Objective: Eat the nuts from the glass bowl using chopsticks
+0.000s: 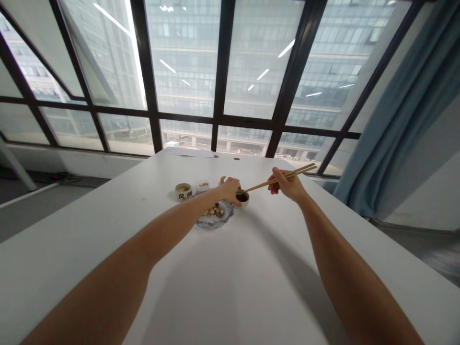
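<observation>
Chopsticks (261,185) aslant in right hand (286,186), tips leftward and down at cup (244,204)

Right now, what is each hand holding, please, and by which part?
Right hand: chopsticks, around the middle; left hand: a cup, by its left side.

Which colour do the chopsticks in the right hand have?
The chopsticks are yellowish tan; the head view shows this best.

Both arms (176,227) extended forward; the left hand (230,190) curved in a grasp; the right hand (288,186) pinched (fingers (274,189) bent).
</observation>
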The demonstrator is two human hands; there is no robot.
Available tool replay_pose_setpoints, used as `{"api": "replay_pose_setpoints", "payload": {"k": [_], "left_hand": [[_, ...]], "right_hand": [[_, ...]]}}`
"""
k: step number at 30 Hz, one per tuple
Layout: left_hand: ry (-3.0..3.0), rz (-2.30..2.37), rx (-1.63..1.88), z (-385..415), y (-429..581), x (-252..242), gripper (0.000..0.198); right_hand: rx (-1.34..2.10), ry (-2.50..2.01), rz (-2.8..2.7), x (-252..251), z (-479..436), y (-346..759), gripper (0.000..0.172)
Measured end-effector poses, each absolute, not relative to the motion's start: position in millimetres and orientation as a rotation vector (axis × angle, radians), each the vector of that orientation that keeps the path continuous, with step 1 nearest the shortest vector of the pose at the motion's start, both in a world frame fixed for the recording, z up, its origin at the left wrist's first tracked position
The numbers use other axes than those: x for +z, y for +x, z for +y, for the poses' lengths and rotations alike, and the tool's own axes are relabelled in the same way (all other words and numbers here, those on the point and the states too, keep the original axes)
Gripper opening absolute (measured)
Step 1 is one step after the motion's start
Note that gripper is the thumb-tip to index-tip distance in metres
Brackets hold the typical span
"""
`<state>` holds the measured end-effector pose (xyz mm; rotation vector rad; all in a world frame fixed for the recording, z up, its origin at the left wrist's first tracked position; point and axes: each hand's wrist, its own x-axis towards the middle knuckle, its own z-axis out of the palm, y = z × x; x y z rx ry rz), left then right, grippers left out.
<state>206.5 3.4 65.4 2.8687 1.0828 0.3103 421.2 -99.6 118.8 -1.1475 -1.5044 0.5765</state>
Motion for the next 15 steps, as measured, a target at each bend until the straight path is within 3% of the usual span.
{"api": "replay_pose_setpoints", "payload": {"k": [15], "left_hand": [[2.787, 1.209, 0.266, 4, 211, 65, 0.07]], "right_hand": [[0.522, -1.284, -1.638, 101, -85, 422, 0.07]]}}
